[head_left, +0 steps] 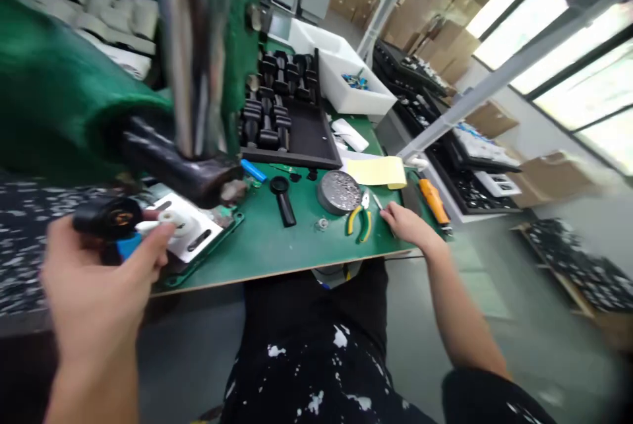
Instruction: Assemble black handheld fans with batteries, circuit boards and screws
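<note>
My left hand (93,285) is closed around a black round-headed part (106,218), its hollow end facing right. A white plastic piece (179,223) sits by my thumb, over a white slotted plate (192,239) on the press base; whether it joins the black part, I cannot tell. Some blue (128,246) shows below the black part. On the right of the green bench, my right hand (406,223) has its fingers pinched at a thin silvery tool (377,202). Yellow-and-green pliers (364,223) lie just left of it.
A green press (69,94) with a steel ram looms close above my left hand. On the bench (267,249) are a round tin of small metal parts (324,196), a black round-headed handle (284,203), a black tray (309,130), yellow paper (376,171) and an orange tool (434,200).
</note>
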Tool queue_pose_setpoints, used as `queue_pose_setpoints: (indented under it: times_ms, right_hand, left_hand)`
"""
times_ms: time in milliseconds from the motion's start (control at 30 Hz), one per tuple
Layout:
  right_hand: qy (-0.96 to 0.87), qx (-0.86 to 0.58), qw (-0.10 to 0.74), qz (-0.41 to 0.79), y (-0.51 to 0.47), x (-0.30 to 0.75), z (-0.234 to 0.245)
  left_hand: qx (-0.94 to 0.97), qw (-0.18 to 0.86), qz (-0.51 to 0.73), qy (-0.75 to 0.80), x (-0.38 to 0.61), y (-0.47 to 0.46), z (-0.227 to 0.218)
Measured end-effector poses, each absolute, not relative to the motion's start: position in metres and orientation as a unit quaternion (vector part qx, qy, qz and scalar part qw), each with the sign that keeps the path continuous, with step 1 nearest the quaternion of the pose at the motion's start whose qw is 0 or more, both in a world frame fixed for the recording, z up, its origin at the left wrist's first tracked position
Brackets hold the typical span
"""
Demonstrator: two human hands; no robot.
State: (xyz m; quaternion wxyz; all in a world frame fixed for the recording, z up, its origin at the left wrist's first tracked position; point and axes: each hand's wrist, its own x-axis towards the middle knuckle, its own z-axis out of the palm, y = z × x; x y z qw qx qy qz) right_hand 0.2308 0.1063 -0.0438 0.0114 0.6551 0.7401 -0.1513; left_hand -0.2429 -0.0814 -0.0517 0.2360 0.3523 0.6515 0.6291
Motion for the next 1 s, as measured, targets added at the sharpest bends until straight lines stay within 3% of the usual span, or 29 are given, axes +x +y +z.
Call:
queue_pose_setpoints:
  times_ms: [67,167,267,400,567,1000]
  right_hand:
    - [0.753,0.640,0.003,-0.156,0.104,0.235,-0.046]
    - [0.759,0.628,-0.024,-0.171,0.099,0.244,-0.030]
    - [0.730,0.598,-0.172,-0.281,0.086,0.230,-0.007]
    - [0.745,0.444,-0.312,-0.388,0.049,0.141,0.009]
    - [0.747,0.313,-0.449,-0.378,0.033,0.006,-0.006]
    - [0.842,0.150,-0.393,-0.339,0.045,-0.056,-0.005]
  left_hand:
    - [0.306,0.134,0.629,0.702,-0.241,-0.078,-0.041]
    - [0.306,0.171,0.627,0.696,-0.243,-0.076,-0.038]
    - [0.324,0.190,0.625,0.684,-0.247,-0.078,-0.042]
    - [0.346,0.197,0.621,0.675,-0.249,-0.081,-0.044]
    - [0.361,0.190,0.618,0.672,-0.251,-0.084,-0.042]
    - [0.390,0.166,0.586,0.690,-0.256,-0.086,-0.045]
